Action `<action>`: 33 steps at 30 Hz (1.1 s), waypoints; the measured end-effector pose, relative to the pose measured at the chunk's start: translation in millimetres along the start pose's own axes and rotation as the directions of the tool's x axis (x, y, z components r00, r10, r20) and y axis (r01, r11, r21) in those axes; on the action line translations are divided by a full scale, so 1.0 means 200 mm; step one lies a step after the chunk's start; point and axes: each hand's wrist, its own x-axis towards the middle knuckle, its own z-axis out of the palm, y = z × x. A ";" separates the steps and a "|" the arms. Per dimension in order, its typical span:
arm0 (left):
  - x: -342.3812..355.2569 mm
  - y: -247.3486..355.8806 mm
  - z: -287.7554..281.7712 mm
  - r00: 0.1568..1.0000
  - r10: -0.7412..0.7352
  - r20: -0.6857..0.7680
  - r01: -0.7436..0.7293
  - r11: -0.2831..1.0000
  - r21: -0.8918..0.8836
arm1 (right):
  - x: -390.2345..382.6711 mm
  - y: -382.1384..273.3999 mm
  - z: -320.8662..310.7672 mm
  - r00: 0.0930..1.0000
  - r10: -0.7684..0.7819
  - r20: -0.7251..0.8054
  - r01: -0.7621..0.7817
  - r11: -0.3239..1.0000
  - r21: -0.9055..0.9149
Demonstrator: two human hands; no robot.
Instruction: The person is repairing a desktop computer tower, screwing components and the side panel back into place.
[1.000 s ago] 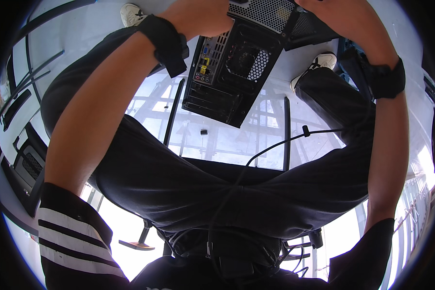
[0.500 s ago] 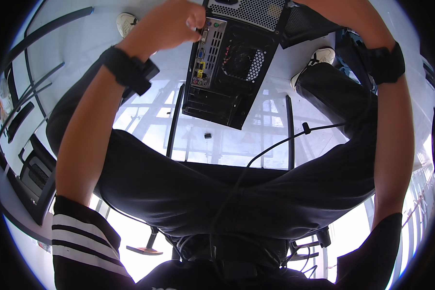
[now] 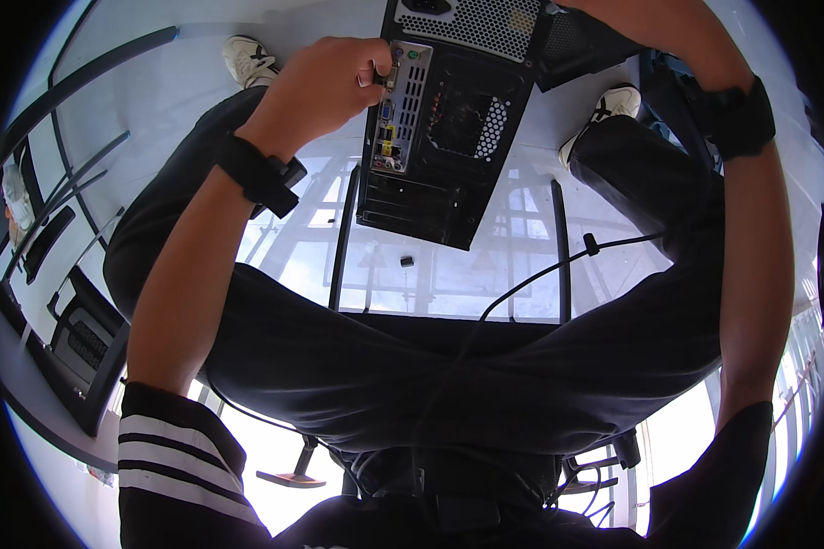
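Observation:
A black computer case lies in front of me at the top of the view, its rear side facing up toward me. My left hand is at the left edge of the metal port panel, thumb and fingers curled together beside the upper sockets. Whatever sits between these fingertips is hidden. On the far right side of the case, my right hand reaches in along the upper edge of the view. Its fingers are cut off or out of sight. A dark perforated panel stands out from the case below that hand.
A small black block lies on the glossy pale floor. A black cable with a clip runs across my right leg. My shoes flank the case. Dark chair parts stand at the left.
My view has shifted slightly, so the case sits a little further right and lower. My left hand has moved slightly down and remains at the port panel's edge.

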 end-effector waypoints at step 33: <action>0.05 -0.10 -0.07 0.966 -0.254 -0.046 0.234 0.937 -0.259 | 0.04 0.02 0.00 0.973 0.169 0.159 -0.179 0.982 0.055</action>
